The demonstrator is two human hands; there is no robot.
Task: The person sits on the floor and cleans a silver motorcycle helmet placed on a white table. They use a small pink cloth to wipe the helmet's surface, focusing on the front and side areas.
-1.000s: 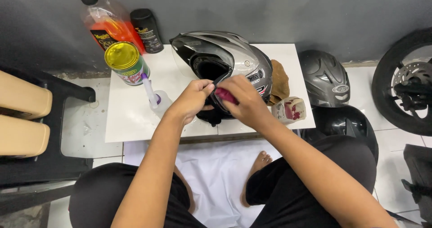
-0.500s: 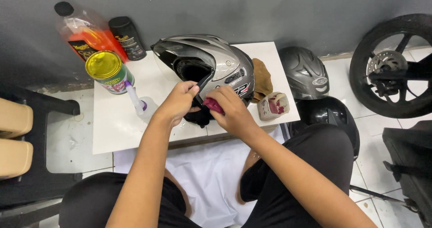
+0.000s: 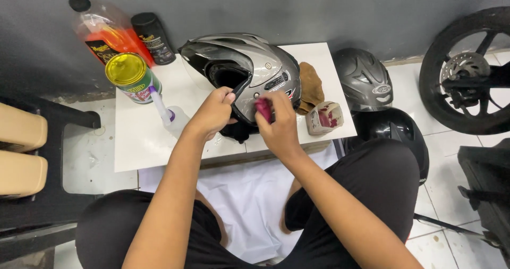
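A grey helmet (image 3: 249, 72) sat on a white table (image 3: 143, 141) at the centre of the frame. The left hand (image 3: 212, 112) gripped the lower edge of its face opening, while the right hand (image 3: 279, 125) pressed a small red cloth (image 3: 263, 108) against its side. A yellow-lidded tin (image 3: 130, 78) and an orange bottle (image 3: 106, 32) stood at upper left. Two more helmets (image 3: 366, 80) lay on the floor at right, near a wheel (image 3: 467, 72).
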